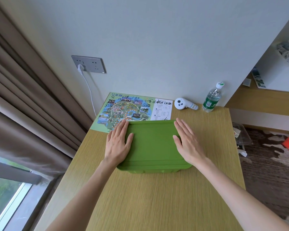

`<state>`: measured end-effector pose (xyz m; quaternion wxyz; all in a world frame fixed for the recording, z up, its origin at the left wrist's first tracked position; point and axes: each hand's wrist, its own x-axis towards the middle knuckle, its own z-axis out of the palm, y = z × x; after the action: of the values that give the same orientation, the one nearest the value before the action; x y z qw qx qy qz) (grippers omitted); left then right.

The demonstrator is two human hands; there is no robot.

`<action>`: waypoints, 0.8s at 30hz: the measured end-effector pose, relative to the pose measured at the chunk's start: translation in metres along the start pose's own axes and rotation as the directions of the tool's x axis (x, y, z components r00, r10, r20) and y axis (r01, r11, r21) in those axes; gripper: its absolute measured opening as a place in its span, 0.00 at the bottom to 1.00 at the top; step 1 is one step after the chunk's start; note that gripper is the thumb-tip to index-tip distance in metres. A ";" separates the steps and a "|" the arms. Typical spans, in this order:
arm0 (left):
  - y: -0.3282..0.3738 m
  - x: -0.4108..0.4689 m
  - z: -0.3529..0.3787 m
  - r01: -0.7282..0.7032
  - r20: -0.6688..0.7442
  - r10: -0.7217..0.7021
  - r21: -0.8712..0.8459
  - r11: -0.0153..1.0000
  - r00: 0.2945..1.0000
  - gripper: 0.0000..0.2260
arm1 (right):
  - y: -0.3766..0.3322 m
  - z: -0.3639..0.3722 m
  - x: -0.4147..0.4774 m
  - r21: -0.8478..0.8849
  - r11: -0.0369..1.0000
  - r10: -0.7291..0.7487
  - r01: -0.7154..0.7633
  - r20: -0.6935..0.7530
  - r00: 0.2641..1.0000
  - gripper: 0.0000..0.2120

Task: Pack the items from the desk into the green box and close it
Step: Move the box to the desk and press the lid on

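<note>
- The flat green plastic box [153, 145] sits mid-way along the pale wood-grain bench [157, 205], its lid down.
- The left hand [118, 142] lies flat on the box's left edge, its grip spread, pinching nothing.
- The right hand [187, 142] mirrors it on the box's right edge, palm down, fingers together.
- This looks like the closing step; next, I'd judge, comes firm pressure along the rims until the lid seats.
- Just beyond the box lies a scribbled-on paper map [132, 109].
- Farther back to the box's right are a white handheld controller [184, 104] and a clear water bottle [212, 99], still unpacked.
</note>
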<state>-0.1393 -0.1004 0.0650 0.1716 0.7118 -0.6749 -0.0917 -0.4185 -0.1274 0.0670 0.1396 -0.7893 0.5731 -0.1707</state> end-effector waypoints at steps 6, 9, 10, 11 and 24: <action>0.010 -0.002 -0.003 0.005 0.038 -0.010 0.112 0.994 0.999 0.26 | -0.014 0.001 0.000 -0.302 0.953 0.019 -0.009 0.032 0.999 0.26; 0.030 -0.002 -0.002 -0.098 0.054 0.092 0.119 0.988 0.994 0.26 | -0.027 0.004 -0.005 -0.301 0.953 -0.034 0.036 0.011 0.999 0.28; 0.038 -0.001 0.000 -0.141 0.066 0.134 0.118 0.983 0.989 0.26 | -0.032 0.005 -0.006 -0.292 0.955 -0.050 0.053 0.018 0.999 0.28; 0.046 0.000 0.001 -0.168 0.081 0.160 0.114 0.979 0.984 0.26 | -0.035 0.008 -0.006 -0.286 0.956 -0.060 0.066 0.031 0.998 0.29; 0.048 -0.002 0.019 -0.187 0.105 0.172 0.148 0.971 0.979 0.26 | -0.034 0.020 -0.005 -0.277 0.960 -0.039 0.049 0.041 0.998 0.31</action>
<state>-0.1909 -0.1017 0.0650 0.0917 0.6541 -0.7488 -0.0547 -0.3827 -0.1116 0.0624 0.0337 -0.8165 0.5710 -0.0779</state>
